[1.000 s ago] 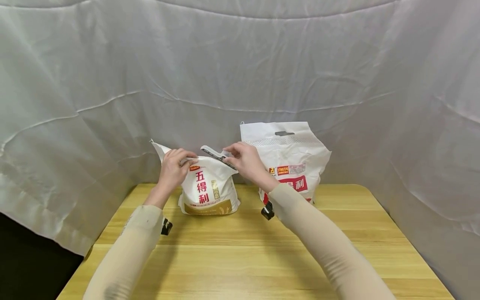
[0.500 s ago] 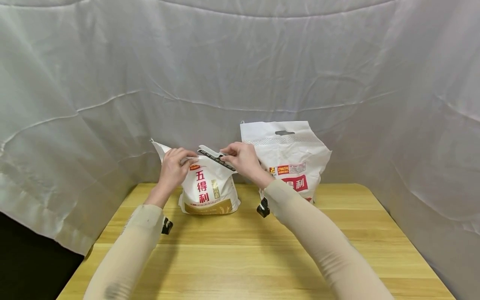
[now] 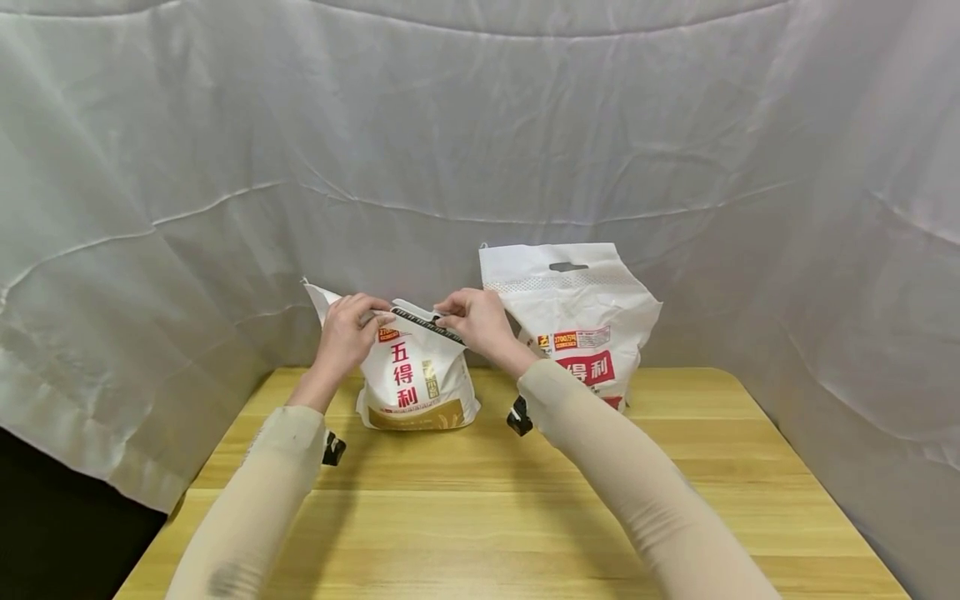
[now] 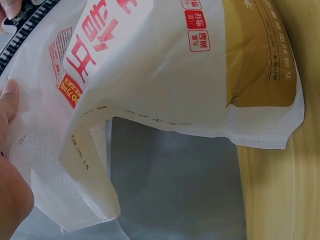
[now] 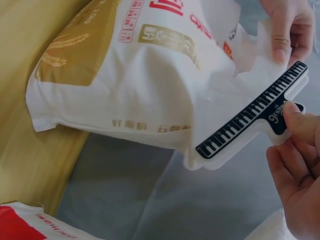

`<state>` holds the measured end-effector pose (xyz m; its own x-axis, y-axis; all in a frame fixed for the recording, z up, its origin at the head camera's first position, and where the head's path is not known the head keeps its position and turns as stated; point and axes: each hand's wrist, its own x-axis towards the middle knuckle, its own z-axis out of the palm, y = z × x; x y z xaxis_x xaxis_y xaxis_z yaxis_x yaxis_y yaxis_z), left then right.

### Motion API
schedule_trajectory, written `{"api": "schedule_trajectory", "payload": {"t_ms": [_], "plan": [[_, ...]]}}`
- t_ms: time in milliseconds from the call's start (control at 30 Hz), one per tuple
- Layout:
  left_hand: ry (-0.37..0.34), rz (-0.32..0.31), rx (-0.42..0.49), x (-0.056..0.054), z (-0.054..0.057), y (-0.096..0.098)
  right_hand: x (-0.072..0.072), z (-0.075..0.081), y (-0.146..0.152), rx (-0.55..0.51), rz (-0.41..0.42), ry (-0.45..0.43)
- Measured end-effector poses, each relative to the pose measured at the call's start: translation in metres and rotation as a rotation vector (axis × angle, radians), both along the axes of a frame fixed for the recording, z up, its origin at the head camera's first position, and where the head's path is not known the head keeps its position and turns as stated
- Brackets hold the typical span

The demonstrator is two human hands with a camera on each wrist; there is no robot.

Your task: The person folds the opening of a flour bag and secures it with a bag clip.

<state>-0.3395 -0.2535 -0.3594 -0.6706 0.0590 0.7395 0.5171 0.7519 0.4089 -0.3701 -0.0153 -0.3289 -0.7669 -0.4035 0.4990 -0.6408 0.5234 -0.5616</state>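
A white flour bag (image 3: 420, 375) with red characters and a gold lower band stands on the table, its top folded over. My left hand (image 3: 348, 333) pinches the folded top edge towards its left side. In my right hand (image 3: 480, 321) is a long bag clip (image 5: 252, 110) with a piano-key pattern, pinched by its handle tabs between thumb and fingers. The clip's bar lies along the right part of the bag's top, its far end right beside my left fingertips. In the left wrist view, a loose bag corner (image 4: 95, 200) sticks out past my left hand.
A second, taller white flour bag (image 3: 592, 308) with a cut-out handle stands just right of the first, behind my right forearm. Both bags are near the back edge of the wooden table (image 3: 450, 517). Grey cloth (image 3: 480, 125) hangs behind and at the sides.
My right hand has moved left with the clip, bringing its bar along the bag's top up to my left fingertips. The left hand keeps its hold on the fold in nearly the same place.
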Motion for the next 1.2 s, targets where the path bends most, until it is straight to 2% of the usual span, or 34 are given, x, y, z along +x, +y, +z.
{"api": "schedule_trajectory", "payload": {"t_ms": [233,500,833,1200], "plan": [[-0.011,-0.036,0.027,-0.0023,0.0004,-0.0004,-0.0035,-0.0034,0.0006,0.029,-0.011,0.005],[-0.066,-0.041,0.041,0.0005,0.0031,0.0001,-0.0072,-0.0043,-0.0007,0.092,-0.039,-0.01],[-0.022,-0.049,0.052,0.001,0.0025,0.0007,-0.0099,-0.0084,-0.0048,0.162,-0.059,0.001],[-0.035,-0.054,0.056,0.0,0.003,0.0017,-0.0078,-0.0048,-0.0059,0.159,-0.066,-0.08]]}}
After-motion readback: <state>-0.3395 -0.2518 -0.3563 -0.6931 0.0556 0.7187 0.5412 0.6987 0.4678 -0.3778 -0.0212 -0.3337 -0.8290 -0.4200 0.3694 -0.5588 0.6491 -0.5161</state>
